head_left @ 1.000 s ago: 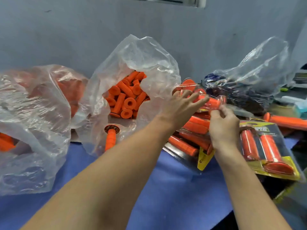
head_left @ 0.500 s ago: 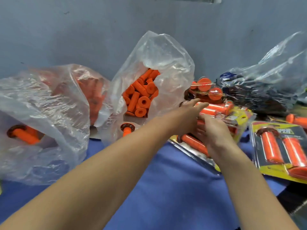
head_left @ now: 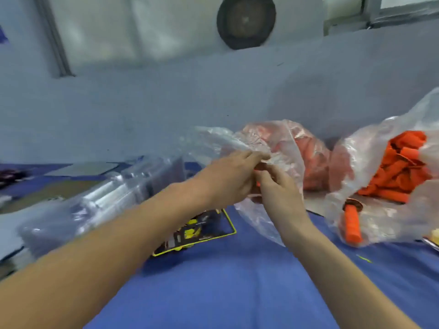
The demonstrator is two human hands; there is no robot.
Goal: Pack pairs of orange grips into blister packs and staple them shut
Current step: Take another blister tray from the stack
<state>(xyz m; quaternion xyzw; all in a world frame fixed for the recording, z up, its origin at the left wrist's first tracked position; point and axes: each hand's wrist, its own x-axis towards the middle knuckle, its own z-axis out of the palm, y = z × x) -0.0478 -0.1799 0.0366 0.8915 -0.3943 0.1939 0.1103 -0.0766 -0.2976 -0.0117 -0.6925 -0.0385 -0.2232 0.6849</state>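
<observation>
A clear plastic bag [head_left: 280, 143] with orange grips [head_left: 316, 162] inside lies at the centre of the blue table [head_left: 237, 286]. My left hand [head_left: 230, 179] reaches to the bag's mouth and pinches its rim. My right hand [head_left: 278, 193] is right beside it, fingers curled on the plastic at the same opening. A sliver of orange shows between the two hands; I cannot tell what it is. A black and yellow backing card [head_left: 204, 226] lies flat under my left wrist.
A second open bag [head_left: 356, 157] of orange grips [head_left: 399, 169] stands at the right, with one grip [head_left: 351, 224] lying low inside it. A wrapped stack of clear blister shells [head_left: 102, 200] sits at the left. The wall is close behind.
The view has swung left, away from the filled blister packs. Both hands have left that stack and now meet at the mouth of the left-hand bag.
</observation>
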